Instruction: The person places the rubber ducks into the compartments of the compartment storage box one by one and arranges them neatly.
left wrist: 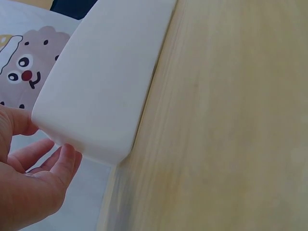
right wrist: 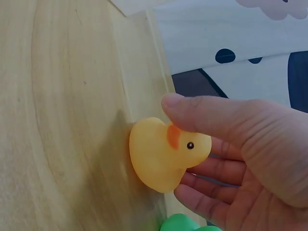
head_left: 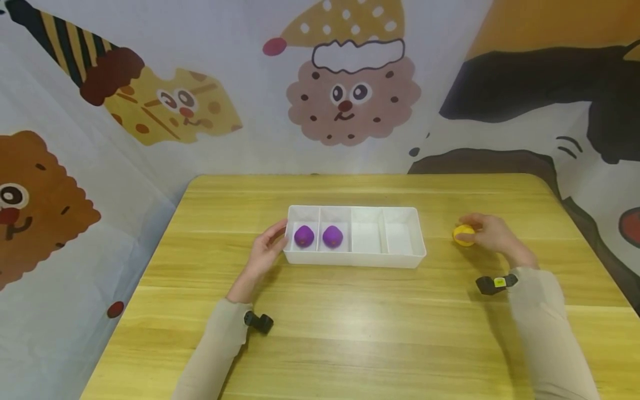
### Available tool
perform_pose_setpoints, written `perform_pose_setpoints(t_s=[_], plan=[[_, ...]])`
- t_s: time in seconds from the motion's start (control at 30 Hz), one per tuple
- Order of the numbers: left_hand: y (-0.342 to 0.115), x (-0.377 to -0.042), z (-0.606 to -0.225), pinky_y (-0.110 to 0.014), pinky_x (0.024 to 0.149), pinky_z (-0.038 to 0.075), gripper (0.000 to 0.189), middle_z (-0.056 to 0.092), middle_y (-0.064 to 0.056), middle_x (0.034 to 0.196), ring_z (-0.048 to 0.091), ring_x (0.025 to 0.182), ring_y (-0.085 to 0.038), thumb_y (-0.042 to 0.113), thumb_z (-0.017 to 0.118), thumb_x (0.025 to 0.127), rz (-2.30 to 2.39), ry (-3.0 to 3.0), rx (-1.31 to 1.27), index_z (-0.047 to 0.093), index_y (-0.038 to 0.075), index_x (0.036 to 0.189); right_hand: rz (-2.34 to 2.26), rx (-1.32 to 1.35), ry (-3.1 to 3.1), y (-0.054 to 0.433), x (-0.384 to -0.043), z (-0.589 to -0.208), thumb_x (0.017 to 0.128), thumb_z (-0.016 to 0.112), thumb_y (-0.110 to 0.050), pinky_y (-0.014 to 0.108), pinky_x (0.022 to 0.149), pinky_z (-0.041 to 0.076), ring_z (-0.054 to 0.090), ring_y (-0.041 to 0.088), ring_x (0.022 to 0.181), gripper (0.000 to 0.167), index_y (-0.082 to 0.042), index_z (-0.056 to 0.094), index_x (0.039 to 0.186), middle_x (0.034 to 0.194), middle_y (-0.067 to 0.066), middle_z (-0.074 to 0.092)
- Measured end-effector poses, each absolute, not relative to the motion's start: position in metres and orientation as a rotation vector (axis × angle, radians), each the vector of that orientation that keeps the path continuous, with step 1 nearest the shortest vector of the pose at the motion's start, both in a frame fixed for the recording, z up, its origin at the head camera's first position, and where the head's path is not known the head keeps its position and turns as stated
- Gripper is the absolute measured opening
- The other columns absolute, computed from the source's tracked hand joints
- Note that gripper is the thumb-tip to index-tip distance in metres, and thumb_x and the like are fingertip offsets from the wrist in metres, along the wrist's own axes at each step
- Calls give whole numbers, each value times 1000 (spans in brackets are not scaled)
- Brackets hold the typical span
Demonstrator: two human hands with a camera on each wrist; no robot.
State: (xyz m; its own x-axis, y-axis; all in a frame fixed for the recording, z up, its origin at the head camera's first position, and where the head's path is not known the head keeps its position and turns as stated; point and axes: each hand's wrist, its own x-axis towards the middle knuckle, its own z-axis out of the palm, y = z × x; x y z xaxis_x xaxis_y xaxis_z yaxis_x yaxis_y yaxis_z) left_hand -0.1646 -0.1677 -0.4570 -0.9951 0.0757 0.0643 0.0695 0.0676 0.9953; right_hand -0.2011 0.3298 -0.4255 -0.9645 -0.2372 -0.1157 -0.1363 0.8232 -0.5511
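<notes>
The tray [head_left: 355,259] sits across the table [head_left: 360,322] in front of me, one small toy [head_left: 304,236] in its leftmost compartment, a second toy [head_left: 333,236] in the next. The left hand [head_left: 264,251] is at its left end; well right, the right hand [head_left: 492,234] holds a duck [right wrist: 155,156]. A cloth [head_left: 215,33] stands behind.

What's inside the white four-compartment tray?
White tray: one purple toy in each of the two leftmost compartments, nothing visible in the others. What lies under each toy is covered.
</notes>
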Motion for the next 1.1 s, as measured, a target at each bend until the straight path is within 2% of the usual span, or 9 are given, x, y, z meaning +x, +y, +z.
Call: perform_pose_setpoints(t_s=[0.33,0.47,0.57,0.67,0.83,1.1], plan=[[-168,-163,-455,-26,99,44,45,41,-28,138,40,127,-39,-9,49,91,2119,2287,158,41,-8,135,-854,-293,2893,328,-198,-420,85,70,-25,57,85,48,55,49,102,52,12,55,118,117,33,56],[-168,-164,-456,-25,99,44,46,40,-28,139,40,128,-39,-10,49,91,2120,2283,163,40,-8,136,-861,-286,2927,326,-196,-414,83,71,-22,44,74,56,60,45,95,49,10,57,116,113,31,59],[-168,-165,-456,-25,99,45,46,40,-29,139,40,127,-39,-10,49,90,2124,2281,162,41,-8,135,-877,-298,2927,323,-194,-406,83,71,-23,32,68,56,62,43,92,49,10,57,117,112,32,59],[-168,-164,-456,-25,99,45,46,40,-29,138,40,127,-40,-10,50,90,2128,2288,165,41,-9,135,-896,-326,2918,317,-192,-398,84,70,-23,32,68,55,62,44,91,49,10,57,117,112,33,58],[-168,-164,-457,-25,99,45,45,41,-28,138,41,127,-38,-9,50,90,2126,2297,163,42,-8,134,-911,-350,2917,308,-188,-385,85,70,-25,42,72,57,61,45,92,48,8,57,118,113,32,58],[-169,-164,-457,-25,100,44,45,40,-29,138,40,127,-38,-10,49,91,2133,2281,182,40,-9,135,-949,-490,2976,295,-184,-375,80,74,-17,31,66,58,63,44,86,41,9,61,110,104,29,62]])
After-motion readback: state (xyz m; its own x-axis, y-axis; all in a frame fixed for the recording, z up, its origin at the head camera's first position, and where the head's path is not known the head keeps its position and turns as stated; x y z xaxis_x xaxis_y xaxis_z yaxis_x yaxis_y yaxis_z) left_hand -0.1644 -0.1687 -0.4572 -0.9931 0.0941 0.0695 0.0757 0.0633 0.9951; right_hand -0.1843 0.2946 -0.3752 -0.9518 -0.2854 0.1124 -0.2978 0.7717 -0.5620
